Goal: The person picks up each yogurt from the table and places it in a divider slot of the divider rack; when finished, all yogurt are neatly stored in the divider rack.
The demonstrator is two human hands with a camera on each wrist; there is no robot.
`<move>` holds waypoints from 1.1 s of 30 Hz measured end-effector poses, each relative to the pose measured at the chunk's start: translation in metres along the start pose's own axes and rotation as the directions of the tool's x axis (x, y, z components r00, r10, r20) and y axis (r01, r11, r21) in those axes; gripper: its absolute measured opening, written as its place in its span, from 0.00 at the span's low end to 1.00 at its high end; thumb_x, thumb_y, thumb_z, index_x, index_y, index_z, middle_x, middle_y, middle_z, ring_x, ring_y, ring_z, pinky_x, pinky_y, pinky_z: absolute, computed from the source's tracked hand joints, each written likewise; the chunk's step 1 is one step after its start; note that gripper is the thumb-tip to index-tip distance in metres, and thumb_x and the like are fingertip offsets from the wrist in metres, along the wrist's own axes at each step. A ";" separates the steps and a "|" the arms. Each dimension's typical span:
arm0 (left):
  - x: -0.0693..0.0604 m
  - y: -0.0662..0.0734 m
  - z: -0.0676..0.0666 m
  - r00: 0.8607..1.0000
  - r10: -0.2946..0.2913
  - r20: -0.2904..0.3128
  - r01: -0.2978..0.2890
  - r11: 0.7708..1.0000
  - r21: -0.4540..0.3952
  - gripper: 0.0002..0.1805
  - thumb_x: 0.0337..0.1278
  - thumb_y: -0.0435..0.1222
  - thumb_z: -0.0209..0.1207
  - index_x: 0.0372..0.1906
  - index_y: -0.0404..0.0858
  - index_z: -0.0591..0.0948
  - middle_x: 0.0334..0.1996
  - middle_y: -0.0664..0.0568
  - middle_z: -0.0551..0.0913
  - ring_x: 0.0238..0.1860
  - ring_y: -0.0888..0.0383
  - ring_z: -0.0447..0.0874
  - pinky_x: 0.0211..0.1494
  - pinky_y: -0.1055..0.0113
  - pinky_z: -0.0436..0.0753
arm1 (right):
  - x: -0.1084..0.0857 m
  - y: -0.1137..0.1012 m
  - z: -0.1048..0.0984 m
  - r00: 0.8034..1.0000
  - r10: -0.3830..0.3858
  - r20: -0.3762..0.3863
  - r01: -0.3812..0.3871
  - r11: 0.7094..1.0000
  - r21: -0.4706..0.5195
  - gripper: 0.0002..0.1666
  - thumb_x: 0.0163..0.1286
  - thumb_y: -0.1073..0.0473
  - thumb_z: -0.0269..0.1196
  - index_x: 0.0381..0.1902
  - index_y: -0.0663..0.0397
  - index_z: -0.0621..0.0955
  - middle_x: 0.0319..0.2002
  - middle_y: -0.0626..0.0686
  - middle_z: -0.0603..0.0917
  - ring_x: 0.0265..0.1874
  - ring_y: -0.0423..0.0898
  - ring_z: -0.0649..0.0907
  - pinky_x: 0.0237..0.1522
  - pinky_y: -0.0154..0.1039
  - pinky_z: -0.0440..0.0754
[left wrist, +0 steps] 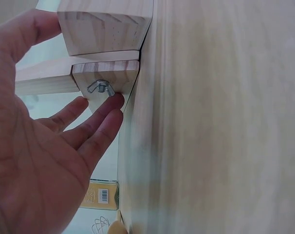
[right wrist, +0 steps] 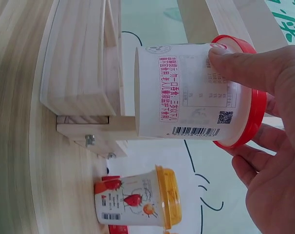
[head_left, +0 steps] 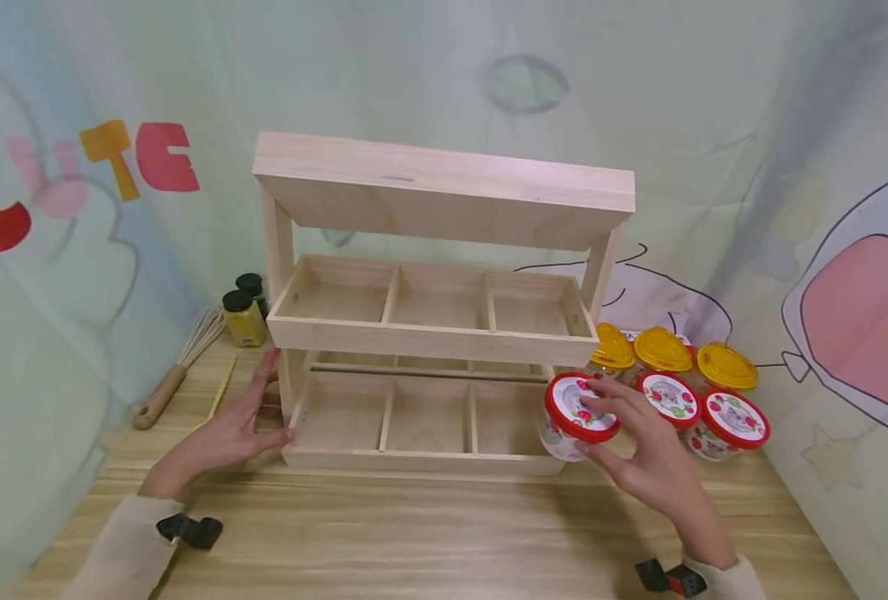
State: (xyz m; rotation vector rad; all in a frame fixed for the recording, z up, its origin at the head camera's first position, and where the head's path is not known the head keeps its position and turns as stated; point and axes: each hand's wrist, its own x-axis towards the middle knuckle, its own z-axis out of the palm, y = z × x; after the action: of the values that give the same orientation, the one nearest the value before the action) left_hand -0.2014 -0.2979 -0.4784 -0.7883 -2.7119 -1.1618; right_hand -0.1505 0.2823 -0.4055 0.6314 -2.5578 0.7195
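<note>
we find the right hand [head_left: 646, 454] holding a red-lidded cup [head_left: 580, 407], thumb on the cup's wall and fingers at the lid, spread only to the cup's width. the cup is roughly upright, raised off the table [head_left: 413, 533], by the right end of the lower tray [head_left: 421, 463] of the wooden rack [head_left: 444, 177]. we note the left hand [head_left: 229, 431] at the opposite end, fingers loosely extended, thumb against the tray and fingertips beside a wing nut [left wrist: 101, 87]; it touches the rack without gripping it. we record two more red-lidded cups [head_left: 670, 398] at the right, three yellow-lidded cups [head_left: 663, 348] behind them, and, at far left, two dark-lidded jars [head_left: 244, 323], a whisk [head_left: 164, 393] and a thin yellow stick [head_left: 223, 385].
</note>
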 end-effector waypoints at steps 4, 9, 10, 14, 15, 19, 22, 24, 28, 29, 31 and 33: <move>-0.001 0.000 0.001 1.000 0.012 -0.002 -0.012 1.000 -0.003 0.75 0.58 0.33 0.75 0.86 0.48 0.24 0.73 0.19 0.64 0.54 0.33 0.89 0.51 0.59 0.92 | 0.003 -0.002 0.004 1.000 -0.005 0.005 0.005 1.000 -0.006 0.38 0.54 0.61 0.84 0.63 0.41 0.86 0.73 0.50 0.81 0.71 0.54 0.79 0.66 0.16 0.64; 0.000 0.000 0.001 1.000 0.012 -0.003 -0.012 1.000 -0.009 0.75 0.58 0.32 0.75 0.86 0.48 0.24 0.73 0.20 0.65 0.55 0.32 0.89 0.52 0.59 0.92 | 0.006 -0.005 0.008 1.000 -0.014 0.010 0.013 1.000 0.028 0.37 0.54 0.60 0.84 0.63 0.40 0.85 0.74 0.50 0.80 0.73 0.53 0.78 0.66 0.15 0.65; 0.000 0.001 0.000 1.000 0.009 -0.004 -0.009 1.000 -0.005 0.74 0.59 0.32 0.75 0.87 0.48 0.24 0.73 0.21 0.65 0.55 0.32 0.89 0.52 0.59 0.92 | 0.007 -0.005 0.009 1.000 -0.015 0.013 0.015 0.999 0.034 0.37 0.54 0.60 0.84 0.63 0.40 0.85 0.74 0.49 0.80 0.73 0.53 0.78 0.66 0.15 0.66; 0.000 0.002 0.000 1.000 -0.002 -0.002 0.002 1.000 0.010 0.74 0.59 0.33 0.75 0.86 0.48 0.24 0.73 0.20 0.66 0.55 0.33 0.89 0.53 0.54 0.92 | 0.010 -0.008 0.013 1.000 -0.027 0.015 0.026 0.998 0.051 0.37 0.54 0.60 0.84 0.63 0.39 0.85 0.74 0.49 0.80 0.74 0.52 0.77 0.66 0.16 0.67; 0.000 0.002 0.001 1.000 -0.006 -0.001 0.006 1.000 0.015 0.74 0.59 0.34 0.75 0.86 0.48 0.24 0.73 0.20 0.65 0.55 0.33 0.89 0.53 0.53 0.91 | 0.011 -0.009 0.014 0.999 -0.032 0.013 0.032 0.998 0.055 0.38 0.54 0.60 0.84 0.63 0.39 0.85 0.74 0.49 0.80 0.74 0.53 0.77 0.67 0.16 0.67; 0.000 0.000 0.002 1.000 -0.018 0.003 0.018 1.000 0.018 0.74 0.60 0.35 0.74 0.87 0.48 0.24 0.74 0.20 0.64 0.56 0.32 0.89 0.54 0.54 0.91 | 0.014 -0.011 0.018 0.998 -0.059 -0.006 0.059 0.997 0.059 0.38 0.52 0.61 0.85 0.63 0.40 0.86 0.73 0.49 0.81 0.74 0.53 0.78 0.68 0.17 0.68; 0.001 -0.001 0.002 1.000 -0.019 0.007 0.019 1.000 0.015 0.73 0.60 0.34 0.74 0.87 0.48 0.24 0.74 0.21 0.63 0.57 0.32 0.88 0.54 0.57 0.91 | 0.016 -0.012 0.021 0.997 -0.073 -0.004 0.073 0.995 0.067 0.39 0.52 0.61 0.85 0.63 0.39 0.86 0.73 0.49 0.81 0.74 0.53 0.77 0.67 0.18 0.70; 0.001 -0.002 0.002 1.000 -0.022 0.009 0.021 1.000 0.015 0.73 0.60 0.35 0.74 0.87 0.48 0.24 0.74 0.21 0.63 0.57 0.32 0.88 0.54 0.59 0.90 | 0.017 -0.014 0.023 0.997 -0.076 0.006 0.075 0.994 0.077 0.39 0.53 0.61 0.84 0.64 0.38 0.85 0.73 0.49 0.81 0.74 0.54 0.77 0.66 0.19 0.72; 0.000 -0.001 0.000 1.000 -0.021 0.010 0.021 1.000 0.007 0.74 0.60 0.35 0.75 0.86 0.48 0.24 0.74 0.22 0.64 0.57 0.32 0.89 0.54 0.58 0.91 | 0.020 -0.016 0.027 0.997 -0.077 0.026 0.074 0.992 0.102 0.40 0.54 0.62 0.84 0.65 0.37 0.85 0.74 0.48 0.80 0.76 0.54 0.76 0.68 0.27 0.78; 0.000 0.000 0.000 1.000 -0.019 0.009 0.019 1.000 0.004 0.74 0.59 0.35 0.75 0.86 0.49 0.24 0.74 0.22 0.64 0.56 0.32 0.89 0.54 0.57 0.91 | 0.021 -0.017 0.027 0.997 -0.078 0.029 0.075 0.992 0.104 0.40 0.54 0.62 0.84 0.65 0.37 0.85 0.74 0.48 0.80 0.76 0.53 0.76 0.68 0.30 0.79; -0.001 0.002 -0.001 1.000 -0.015 0.009 0.015 1.000 -0.001 0.75 0.59 0.35 0.75 0.86 0.48 0.24 0.74 0.21 0.64 0.56 0.32 0.89 0.53 0.55 0.91 | 0.022 -0.018 0.029 0.996 -0.080 0.034 0.076 0.991 0.110 0.40 0.53 0.62 0.84 0.65 0.37 0.85 0.74 0.48 0.80 0.75 0.53 0.76 0.67 0.35 0.82; -0.002 0.003 -0.002 1.000 -0.014 0.010 0.014 1.000 -0.002 0.75 0.59 0.35 0.75 0.86 0.48 0.23 0.74 0.21 0.64 0.56 0.32 0.89 0.53 0.53 0.91 | 0.024 -0.020 0.031 0.996 -0.086 0.036 0.081 0.990 0.114 0.40 0.53 0.62 0.84 0.64 0.38 0.85 0.74 0.49 0.80 0.74 0.52 0.77 0.67 0.38 0.84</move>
State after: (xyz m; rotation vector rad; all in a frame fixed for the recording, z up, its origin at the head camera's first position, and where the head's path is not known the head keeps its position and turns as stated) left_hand -0.1989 -0.2987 -0.4759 -0.7782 -2.7292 -1.1670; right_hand -0.1673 0.2423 -0.4107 0.7925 -2.5241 0.8347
